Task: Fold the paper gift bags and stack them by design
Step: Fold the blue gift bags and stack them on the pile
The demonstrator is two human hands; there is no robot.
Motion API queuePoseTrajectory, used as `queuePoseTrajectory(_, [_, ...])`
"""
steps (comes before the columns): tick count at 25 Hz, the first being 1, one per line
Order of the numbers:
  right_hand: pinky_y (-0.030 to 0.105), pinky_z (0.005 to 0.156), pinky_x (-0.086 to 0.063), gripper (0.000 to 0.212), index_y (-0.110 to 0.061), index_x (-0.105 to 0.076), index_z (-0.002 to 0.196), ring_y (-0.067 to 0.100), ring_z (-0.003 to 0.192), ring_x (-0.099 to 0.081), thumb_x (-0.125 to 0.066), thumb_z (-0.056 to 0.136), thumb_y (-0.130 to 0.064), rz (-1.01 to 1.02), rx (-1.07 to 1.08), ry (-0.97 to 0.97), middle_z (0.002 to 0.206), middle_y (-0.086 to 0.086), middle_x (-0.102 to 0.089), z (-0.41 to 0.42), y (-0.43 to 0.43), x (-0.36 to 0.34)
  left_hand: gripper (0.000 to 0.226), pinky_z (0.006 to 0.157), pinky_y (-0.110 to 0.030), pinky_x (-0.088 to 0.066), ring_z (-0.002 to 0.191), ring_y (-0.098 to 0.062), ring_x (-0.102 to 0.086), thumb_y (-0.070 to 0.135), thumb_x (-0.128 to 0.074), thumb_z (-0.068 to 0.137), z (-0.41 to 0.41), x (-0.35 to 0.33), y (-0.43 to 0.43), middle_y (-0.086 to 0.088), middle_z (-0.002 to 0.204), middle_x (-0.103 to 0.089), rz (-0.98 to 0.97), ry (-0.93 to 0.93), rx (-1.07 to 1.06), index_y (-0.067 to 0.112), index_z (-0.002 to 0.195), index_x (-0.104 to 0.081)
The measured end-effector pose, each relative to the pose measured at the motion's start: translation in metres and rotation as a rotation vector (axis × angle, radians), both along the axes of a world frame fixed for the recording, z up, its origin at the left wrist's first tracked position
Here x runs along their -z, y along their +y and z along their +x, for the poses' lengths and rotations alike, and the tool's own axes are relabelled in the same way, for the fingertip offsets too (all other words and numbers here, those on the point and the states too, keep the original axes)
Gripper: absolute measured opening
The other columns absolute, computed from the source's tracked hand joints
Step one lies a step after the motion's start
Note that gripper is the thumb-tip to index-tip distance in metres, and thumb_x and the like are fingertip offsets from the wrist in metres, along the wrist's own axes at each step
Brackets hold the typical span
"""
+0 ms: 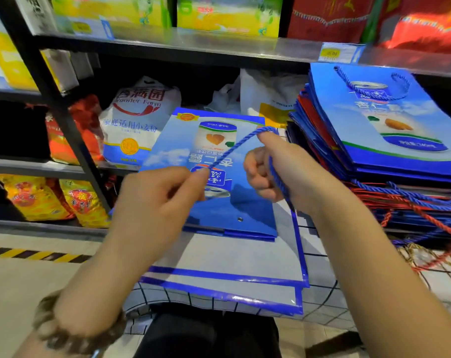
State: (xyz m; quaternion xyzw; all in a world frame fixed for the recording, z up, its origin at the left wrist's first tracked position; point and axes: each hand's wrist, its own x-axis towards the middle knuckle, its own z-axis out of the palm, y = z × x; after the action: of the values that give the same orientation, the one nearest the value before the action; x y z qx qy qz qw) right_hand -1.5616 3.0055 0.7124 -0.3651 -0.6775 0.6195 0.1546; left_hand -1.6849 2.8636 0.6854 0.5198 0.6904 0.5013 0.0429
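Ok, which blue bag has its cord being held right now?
The middle bag: the left hand and right hand both grip its blue cord. The top bag of the right-hand pile lies untouched.

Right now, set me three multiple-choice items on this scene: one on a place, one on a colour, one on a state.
1. Where is the stack of folded bags?
A. Right of the held bag
B. Left of it
C. On the floor

2. What colour is the cord?
A. Red
B. Blue
C. Gold

3. What is the left hand doing?
A. Lying flat on the bag
B. Pinching the cord
C. Hanging idle

Answers:
1 A: the stack sits on the shelf to the right, beside the held bag.
2 B: the twisted cord is blue along the whole stretch to the right hand.
3 B: its thumb and fingertips close on the cord's end above the bag.
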Motion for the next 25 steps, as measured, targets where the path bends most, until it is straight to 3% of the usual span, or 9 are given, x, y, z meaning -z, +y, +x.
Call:
queuePoseTrajectory(2, [0.019, 0.040, -0.018, 0.056, -0.013, -0.044, 0.057, 0.013, 0.035, -0.024, -0.022, 0.097, -0.047, -0.013, 0.063, 0.004, 0.040, -0.001, -0.035, -0.014, -0.003, 0.010, 0.046, 0.048, -0.022, -0.040, 0.042, -0.006, -0.046, 0.054, -0.054, 0.078, 0.017, 0.001, 0.014, 0.002, 0.049, -0.057, -0.240, -0.181, 0.144, 0.012, 0.064, -0.068])
queuePoseTrajectory(4, [0.024, 0.045, -0.023, 0.054, -0.012, -0.044, 0.057, 0.015, 0.039, -0.032, -0.023, 0.097, -0.040, -0.117, 0.168, 0.146, 0.041, -0.001, -0.040, -0.026, -0.010, 0.019, 0.045, 0.056, -0.033, -0.050, 0.052, -0.018, -0.057, 0.054, -0.058, 0.076, 0.026, 0.008, 0.025, -0.007, 0.061, -0.065, -0.406, -0.119, 0.207, 0.011, 0.074, -0.070])
queuePoseTrajectory(6, [0.024, 0.047, -0.026, 0.054, -0.011, -0.046, 0.056, 0.016, 0.043, -0.036, -0.026, 0.097, -0.039, -0.242, 0.264, 0.301, 0.046, 0.002, -0.045, -0.031, -0.017, 0.026, 0.032, 0.068, -0.041, -0.053, 0.064, -0.024, -0.062, 0.044, -0.066, 0.078, 0.032, 0.013, 0.034, -0.011, 0.068, -0.067, -0.412, -0.135, 0.205, 0.013, 0.077, -0.071])
queuePoseTrajectory(10, [0.021, 0.047, -0.040, 0.060, -0.009, -0.046, 0.060, 0.019, 0.049, -0.046, -0.024, 0.096, -0.053, -0.440, 0.356, 0.407, 0.053, 0.008, -0.051, -0.022, -0.019, 0.029, 0.015, 0.064, -0.021, -0.045, 0.058, -0.003, -0.056, 0.033, -0.074, 0.073, 0.031, 0.020, 0.040, 0.006, 0.068, -0.066, -0.351, -0.150, 0.105, 0.023, 0.079, -0.065])
queuePoseTrajectory(14, [0.025, 0.054, -0.042, 0.056, -0.010, -0.048, 0.065, 0.019, 0.055, -0.049, -0.027, 0.095, -0.052, -0.464, 0.303, 0.390, 0.062, 0.009, -0.052, -0.021, -0.023, 0.029, 0.011, 0.068, -0.028, -0.047, 0.069, -0.011, -0.059, 0.024, -0.070, 0.079, 0.032, 0.028, 0.040, 0.003, 0.069, -0.065, -0.367, -0.072, 0.125, 0.013, 0.080, -0.067])
queuePoseTrajectory(16, [0.027, 0.056, -0.044, 0.039, -0.013, -0.054, 0.072, 0.015, 0.056, -0.052, -0.040, 0.095, -0.040, -0.323, 0.200, 0.307, 0.064, 0.005, -0.056, -0.015, -0.022, 0.031, 0.011, 0.062, -0.020, -0.045, 0.060, -0.002, -0.055, 0.019, -0.069, 0.080, 0.027, 0.026, 0.037, 0.010, 0.059, -0.062, -0.322, -0.091, 0.139, 0.011, 0.073, -0.068])
queuePoseTrajectory(19, [0.016, 0.067, -0.048, 0.008, -0.020, -0.060, 0.090, 0.006, 0.071, -0.060, -0.063, 0.085, -0.026, 0.216, 0.036, -0.008, 0.080, -0.004, -0.064, 0.013, -0.017, 0.034, 0.014, 0.049, -0.008, -0.039, 0.049, 0.001, -0.052, 0.014, -0.070, 0.079, 0.011, 0.020, 0.035, 0.012, 0.047, -0.058, -0.299, -0.230, 0.103, 0.017, 0.066, -0.067])
queuePoseTrajectory(22, [0.017, 0.088, -0.042, 0.037, -0.025, -0.064, 0.108, 0.005, 0.098, -0.055, -0.074, 0.073, -0.033, 0.745, -0.160, -0.358, 0.106, -0.009, -0.061, 0.037, -0.022, 0.046, 0.020, 0.057, -0.016, -0.050, 0.061, -0.010, -0.065, 0.011, -0.072, 0.078, 0.003, 0.021, 0.038, 0.005, 0.064, -0.069, -0.309, -0.347, 0.065, 0.024, 0.066, -0.063])
queuePoseTrajectory(25, [0.022, 0.096, -0.035, 0.043, -0.019, -0.067, 0.111, 0.013, 0.112, -0.053, -0.076, 0.072, -0.033, 0.913, -0.194, -0.365, 0.117, -0.004, -0.061, 0.045, -0.030, 0.059, 0.009, 0.062, -0.013, -0.042, 0.062, 0.000, -0.058, 0.021, -0.071, 0.079, 0.007, 0.021, 0.043, 0.015, 0.066, -0.064, -0.384, -0.078, 0.120, 0.022, 0.070, -0.069])
